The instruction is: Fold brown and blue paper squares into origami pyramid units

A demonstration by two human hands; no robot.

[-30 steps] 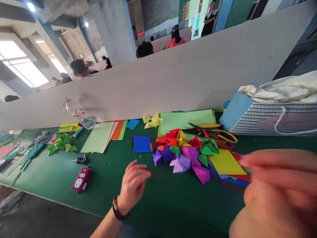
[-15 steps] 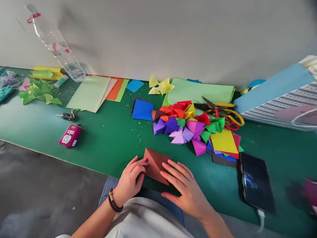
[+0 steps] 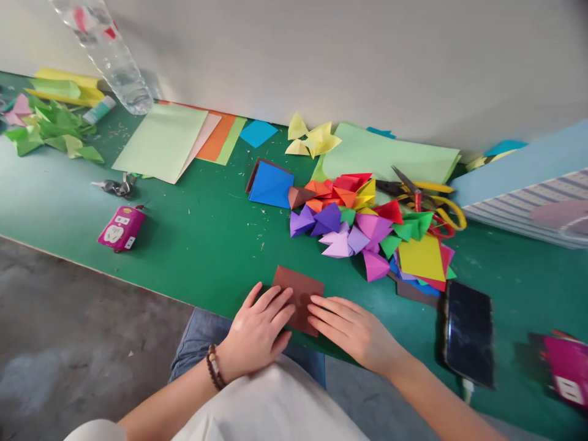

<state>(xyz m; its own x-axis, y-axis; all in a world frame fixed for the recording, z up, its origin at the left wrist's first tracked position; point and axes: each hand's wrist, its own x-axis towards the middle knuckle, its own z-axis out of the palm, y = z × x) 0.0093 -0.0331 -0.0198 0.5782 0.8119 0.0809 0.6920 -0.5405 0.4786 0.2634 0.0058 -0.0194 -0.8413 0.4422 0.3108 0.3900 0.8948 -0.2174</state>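
A brown square of paper (image 3: 301, 283) lies at the front edge of the green table, below the folded pieces. My left hand (image 3: 260, 331) rests palm down on its left part, fingers stretched out. From the right, my right hand (image 3: 353, 331) lies with extended fingers on the paper's right side. Neither hand grips the sheet. Just beyond it is a heap of folded paper pieces (image 3: 340, 223) in red, orange, purple, pink, yellow and green. To the right of the heap, a yellow paper square (image 3: 420, 260) tops a stack of coloured squares.
Scissors (image 3: 436, 205) lie behind the heap, and a phone (image 3: 468, 331) on a cable is at the right. Blue paper (image 3: 271, 184), pale green sheets (image 3: 160, 141), keys (image 3: 117, 184), a magenta adapter (image 3: 122, 228) and a bottle (image 3: 124, 79) are farther left. A striped box (image 3: 528, 190) leans at the back.
The brown paper showed a diagonal crease and now lies flat and square. My left hand moved right onto it, its curled fingers now extended. The view has tilted downward.
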